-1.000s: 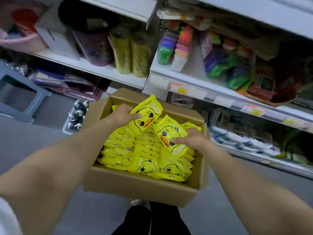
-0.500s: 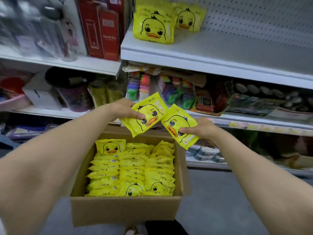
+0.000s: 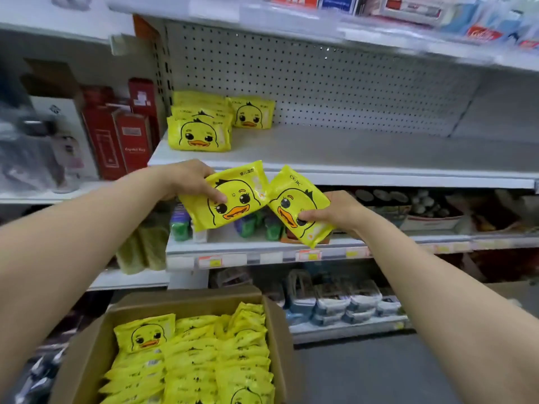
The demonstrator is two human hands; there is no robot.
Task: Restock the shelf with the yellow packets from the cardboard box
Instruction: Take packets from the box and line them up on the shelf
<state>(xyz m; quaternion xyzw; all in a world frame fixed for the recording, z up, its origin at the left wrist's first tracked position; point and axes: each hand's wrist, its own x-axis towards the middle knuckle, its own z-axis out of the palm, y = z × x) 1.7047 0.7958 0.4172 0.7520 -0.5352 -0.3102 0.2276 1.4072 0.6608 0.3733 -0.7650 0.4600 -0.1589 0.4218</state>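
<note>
I am pinching one flat yellow plastic duck-face packet by its left edge with my left hand, and my right hand is gripping a second yellow duck-face packet by its lower right side. Both packets are hanging tilted in the air just below the front lip of the white metal shelf and above the open brown cardboard box, which is holding rows of the same packets. I am judging that the next move is lifting both over the lip and setting them on the bare stretch to the right of the small shelved stack of yellow packets, near the lone packet leaning at the white pegboard back. To do it well I am thinking of levelling each one first, duck face outward and crest up like the shelved ones, and releasing only once it is lying flat, since these soft pouches are likely to slide or flop. As for writing, the right-hand packet is showing letters near its top corner that read like "CKOK", and the left-hand one is carrying small Chinese characters that I cannot make out. The tall red cartons on the neighbouring shelf are showing a word that looks like "Crystal". The orange-and-yellow price tags on the lower shelf edge are too blurred to read.
</note>
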